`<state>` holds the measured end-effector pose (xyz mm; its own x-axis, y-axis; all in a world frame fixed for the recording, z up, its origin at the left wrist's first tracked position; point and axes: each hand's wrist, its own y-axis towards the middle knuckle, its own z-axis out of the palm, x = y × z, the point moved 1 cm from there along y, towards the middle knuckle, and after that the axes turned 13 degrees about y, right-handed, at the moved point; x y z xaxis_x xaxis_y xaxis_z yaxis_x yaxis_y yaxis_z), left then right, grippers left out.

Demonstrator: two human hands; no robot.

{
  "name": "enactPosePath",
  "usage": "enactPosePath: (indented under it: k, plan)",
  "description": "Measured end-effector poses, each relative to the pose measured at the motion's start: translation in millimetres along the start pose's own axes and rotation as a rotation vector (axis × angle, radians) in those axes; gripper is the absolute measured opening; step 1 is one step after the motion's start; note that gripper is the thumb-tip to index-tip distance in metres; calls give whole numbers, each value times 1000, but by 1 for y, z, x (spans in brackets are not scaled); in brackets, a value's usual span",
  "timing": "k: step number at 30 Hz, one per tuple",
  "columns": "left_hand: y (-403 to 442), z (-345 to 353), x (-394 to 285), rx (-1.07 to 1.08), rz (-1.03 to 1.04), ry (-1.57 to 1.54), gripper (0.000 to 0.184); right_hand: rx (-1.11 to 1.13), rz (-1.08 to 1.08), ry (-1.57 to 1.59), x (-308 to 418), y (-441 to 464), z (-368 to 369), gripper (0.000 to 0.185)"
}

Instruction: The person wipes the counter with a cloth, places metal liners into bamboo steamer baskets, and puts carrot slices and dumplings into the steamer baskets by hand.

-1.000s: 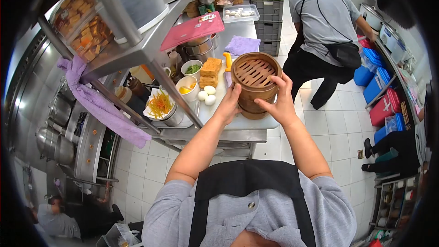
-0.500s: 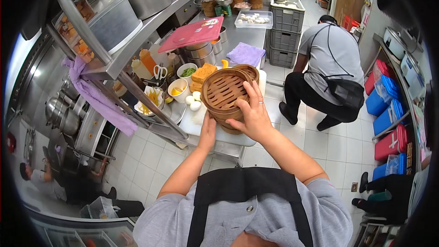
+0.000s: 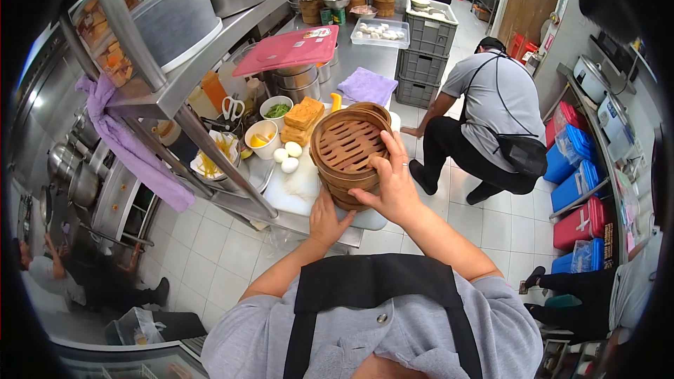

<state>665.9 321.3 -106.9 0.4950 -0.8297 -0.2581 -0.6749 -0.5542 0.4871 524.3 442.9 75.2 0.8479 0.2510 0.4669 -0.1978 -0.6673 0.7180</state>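
Note:
A stack of round bamboo steamer baskets (image 3: 345, 147) stands at the front of a white cutting board (image 3: 289, 191); the top one shows its slatted base. My right hand (image 3: 394, 188) grips the right side of the upper basket, fingers over the rim and thumb on the near wall. Low on the near left side of the stack, my left hand (image 3: 326, 220) presses its fingers and thumb around the lower baskets. Another basket is partly hidden behind. Several white peeled eggs (image 3: 290, 165) and golden-brown blocks (image 3: 304, 114), like fried tofu, lie to the left.
Beside the board are a bowl of greens (image 3: 277, 110), a bowl of yellow pieces (image 3: 262, 137) and scissors (image 3: 232, 107). A pink lid (image 3: 288, 50) covers metal pots; a purple cloth (image 3: 366, 87) lies behind. A person (image 3: 491, 109) crouches at right near grey crates (image 3: 423, 63).
My left hand has shifted its hold on the lower baskets, with its thumb now spread to the right. The view has turned slightly. The crouching person reaches lower toward the crates.

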Motion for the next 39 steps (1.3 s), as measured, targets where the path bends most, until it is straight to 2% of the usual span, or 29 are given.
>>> enactPosePath:
  k: [2, 4, 11, 14, 16, 18, 20, 21, 22, 24, 28, 33, 35, 39]
  plan:
    - [4, 0, 5, -8, 25, 33, 105, 6, 42, 5, 1, 1, 1, 54]
    - [7, -3, 7, 110, 6, -25, 108, -13, 33, -13, 2, 3, 1, 54]
    - [4, -3, -6, 78, -121, 49, 111, 85, 1, -7, -3, 11, -14, 49]
    - [8, -3, -6, 36, -117, 82, 107, 163, 9, 50, -6, 19, -31, 44]
    - [9, -4, -7, 81, -68, 123, 98, 287, -84, 98, -12, 26, -43, 42]
    - [13, -9, -11, 65, -77, 117, 92, 311, -137, 121, -19, 32, -52, 42]
    - [15, -13, -16, 128, -109, 155, 90, 430, -161, 154, -26, 36, -57, 47]
    - [15, -17, -21, 107, -127, 189, 89, 439, -201, 98, -31, 37, -59, 55]
    - [14, -16, -22, 103, -136, 198, 89, 440, -210, 107, -35, 38, -60, 55]
    - [16, -15, -21, 64, -122, 183, 90, 575, -229, -15, -42, 41, -60, 62]
    - [21, -17, -22, 73, -89, 167, 94, 563, -375, 54, -58, 45, -61, 67]
    - [34, -29, -38, 61, -74, 175, 90, 491, -397, 75, -64, 38, -54, 69]
    - [32, -28, -36, 88, -99, 71, 91, 447, -410, 69, -65, 36, -54, 70]
    - [37, -34, -41, 62, -59, 140, 94, 443, -412, 52, -62, 37, -54, 72]
